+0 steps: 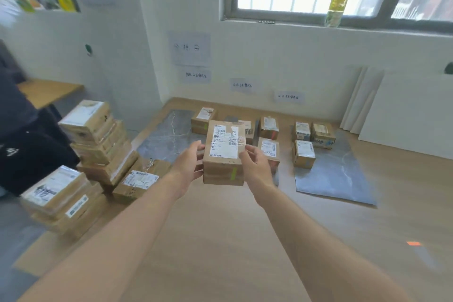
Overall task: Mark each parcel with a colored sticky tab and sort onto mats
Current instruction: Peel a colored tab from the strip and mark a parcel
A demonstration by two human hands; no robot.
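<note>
Both hands [188, 164] grip the parcel [224, 152] — label up, long axis pointing away.

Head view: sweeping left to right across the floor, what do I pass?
Stacked parcels → left grey mat → held parcel with a green tab → right grey mat → white boards leaning on the wall.

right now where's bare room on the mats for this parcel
The left grey marbled mat is mostly bare, between stacked brown cardboard parcels and one parcel at its far corner. The right grey mat's near half is bare, before three parcels. The middle is crowded, partly hidden by the held cardboard parcel.
</note>
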